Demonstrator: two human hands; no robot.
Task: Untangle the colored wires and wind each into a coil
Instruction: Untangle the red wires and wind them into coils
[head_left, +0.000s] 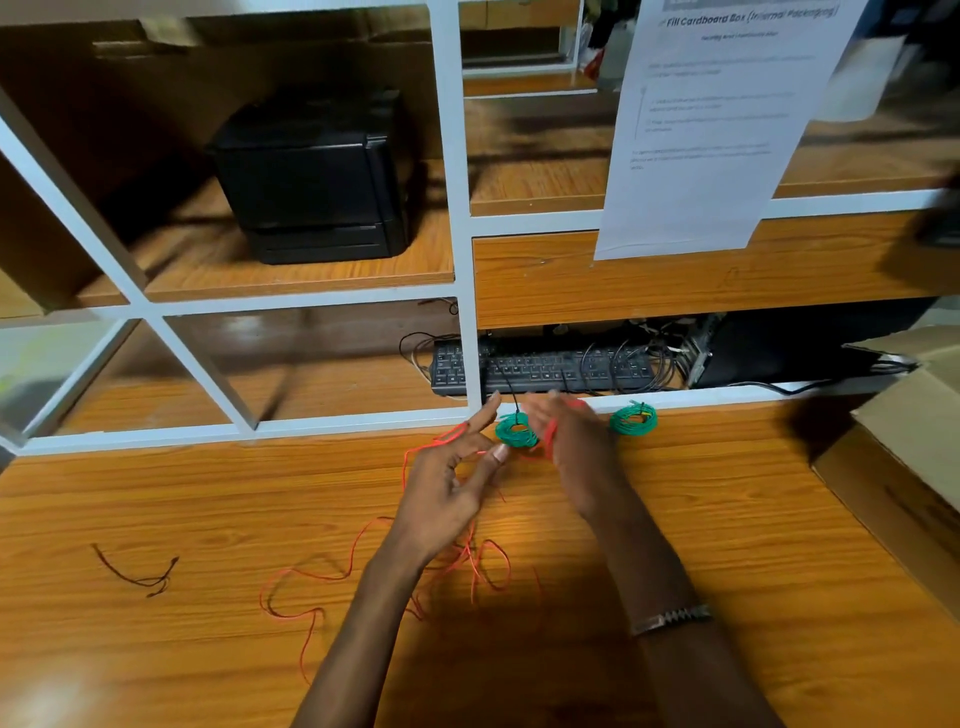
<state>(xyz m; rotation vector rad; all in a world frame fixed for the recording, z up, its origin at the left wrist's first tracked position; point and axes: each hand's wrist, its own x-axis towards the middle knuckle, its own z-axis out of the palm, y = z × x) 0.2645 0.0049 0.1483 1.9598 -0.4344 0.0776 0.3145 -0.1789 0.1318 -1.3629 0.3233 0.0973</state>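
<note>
Your right hand (574, 447) has its grip curled on the red wire (363, 540), with loops wound round the fingers at the palm; your left hand (452, 478) feeds the same wire through a thumb-and-finger pinch, index finger pointing up, though blur hides exactly how tight that pinch is; between your two hands, just behind them, a finished green coil (515, 430) lies on the table (208, 499); a second green coil (634, 419) sits to the right, near the table's back edge; the loose red wire trails down under your left forearm and sprawls in open loops across the wood; a short dark wire (137, 571) lies well apart at the left; a cardboard box (914, 447) stands at the right edge; a black keyboard (540, 368) rests on the shelf behind.
</note>
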